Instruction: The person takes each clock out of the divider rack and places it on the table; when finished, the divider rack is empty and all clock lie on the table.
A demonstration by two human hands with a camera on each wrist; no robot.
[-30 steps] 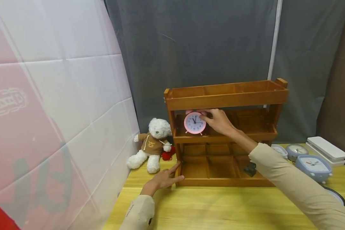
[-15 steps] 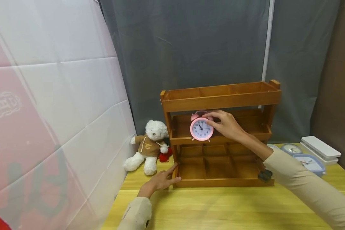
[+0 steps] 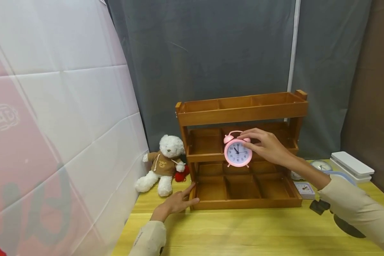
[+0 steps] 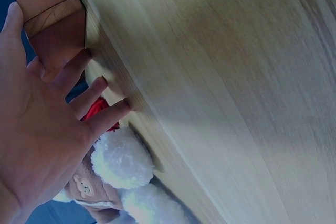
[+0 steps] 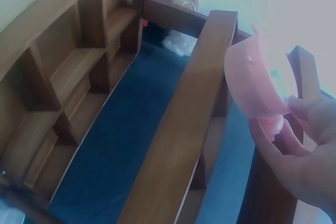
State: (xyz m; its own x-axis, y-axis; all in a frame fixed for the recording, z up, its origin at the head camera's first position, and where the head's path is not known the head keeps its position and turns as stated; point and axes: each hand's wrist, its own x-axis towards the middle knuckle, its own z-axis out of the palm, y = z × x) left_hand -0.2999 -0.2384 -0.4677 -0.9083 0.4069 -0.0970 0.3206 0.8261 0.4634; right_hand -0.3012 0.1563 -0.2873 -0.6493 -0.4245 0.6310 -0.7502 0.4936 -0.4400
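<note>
A pink twin-bell alarm clock (image 3: pixel 238 153) hangs in front of the middle tier of a wooden shelf (image 3: pixel 243 204). My right hand (image 3: pixel 268 146) grips it by its upper right side, and the right wrist view shows thumb and fingers pinching the pink casing (image 5: pixel 251 80). The dial faces my head camera, with its two little feet off any surface. At the shelf's lower left corner my left hand (image 3: pixel 175 203) touches the side post with fingers spread and straight. In the left wrist view that hand (image 4: pixel 47 124) has its fingertips against the table top.
Left of the shelf sits a white teddy bear (image 3: pixel 164 164) in a brown hoodie, with something red (image 3: pixel 181 174) behind it. Right of the shelf stand several more clocks, including a round one (image 3: pixel 321 165), and a white box (image 3: pixel 352 165). A grey curtain (image 3: pixel 211 49) hangs behind.
My right hand has drawn the pink alarm clock out of the middle tier, to the right, down and toward me. My left hand has stayed at the shelf's corner.
</note>
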